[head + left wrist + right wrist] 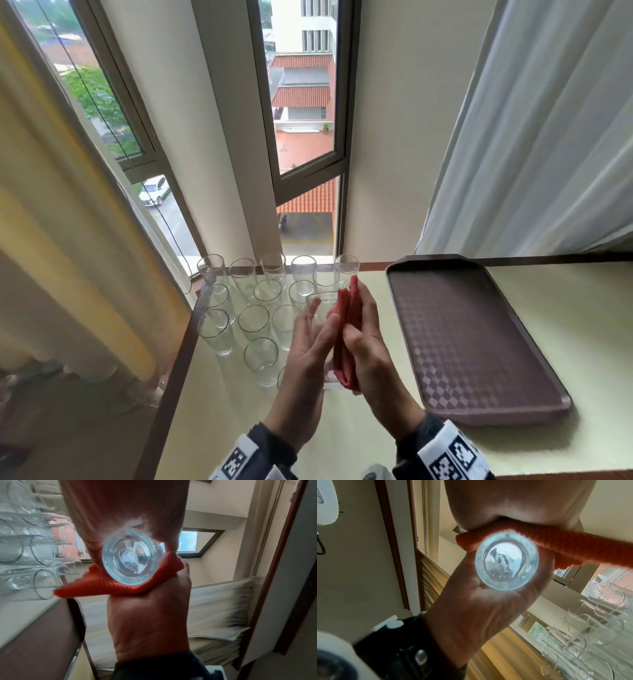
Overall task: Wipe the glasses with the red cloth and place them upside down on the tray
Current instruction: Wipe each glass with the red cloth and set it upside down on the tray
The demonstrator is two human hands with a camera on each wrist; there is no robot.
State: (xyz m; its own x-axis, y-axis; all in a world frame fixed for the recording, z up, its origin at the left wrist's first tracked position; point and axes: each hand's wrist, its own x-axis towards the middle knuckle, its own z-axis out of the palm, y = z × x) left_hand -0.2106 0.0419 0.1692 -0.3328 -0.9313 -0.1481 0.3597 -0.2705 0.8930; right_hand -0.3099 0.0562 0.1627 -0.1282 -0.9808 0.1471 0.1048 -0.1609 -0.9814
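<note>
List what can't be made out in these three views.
- Held glass, head view: its wall is mostly covered by the left hand, right hand and red cloth.
- Glass mouth: both wrist views show only the base.
- One table glass, head view: mostly behind the left hand.
- Table glasses, wrist views: blurred, uncountable.
- Tray, wrist views: out of frame.

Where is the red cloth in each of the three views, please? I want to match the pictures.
Head: the cloth is at lower centre, upright between the two hands, against the held glass.
Left wrist: the cloth is at centre, under the glass base.
Right wrist: the cloth is at upper right, above the glass base.
Shared landmark: the standing glasses, seen in every view.
</note>
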